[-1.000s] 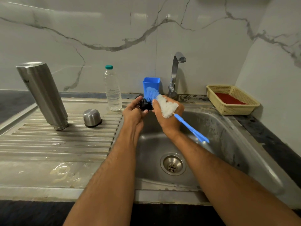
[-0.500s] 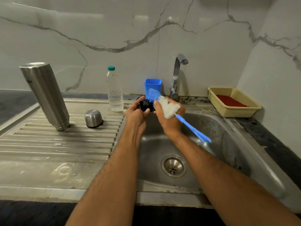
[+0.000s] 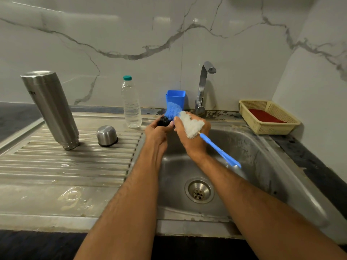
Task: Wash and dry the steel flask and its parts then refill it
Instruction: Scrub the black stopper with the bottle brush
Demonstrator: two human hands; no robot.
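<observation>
Over the stainless steel sink basin [image 3: 262, 156], the left hand [image 3: 157, 131] is curling its fingers round a small black flask stopper [image 3: 163, 120], while the right hand [image 3: 193, 141] is gripping a long blue-handled bottle brush [image 3: 189, 124] by its white bristles, the blue bristle tip lying against the stopper. The tall brushed-steel flask body [image 3: 50, 107] is standing upside down on the ribbed steel draining board [image 3: 65, 162] (leaning a touch to the left in this wide view), with its small domed steel cap [image 3: 106, 135] sitting just beside it. A clear plastic water bottle with a green cap [image 3: 131, 104] is standing near the wall, next to a blue plastic cup [image 3: 176, 96].
</observation>
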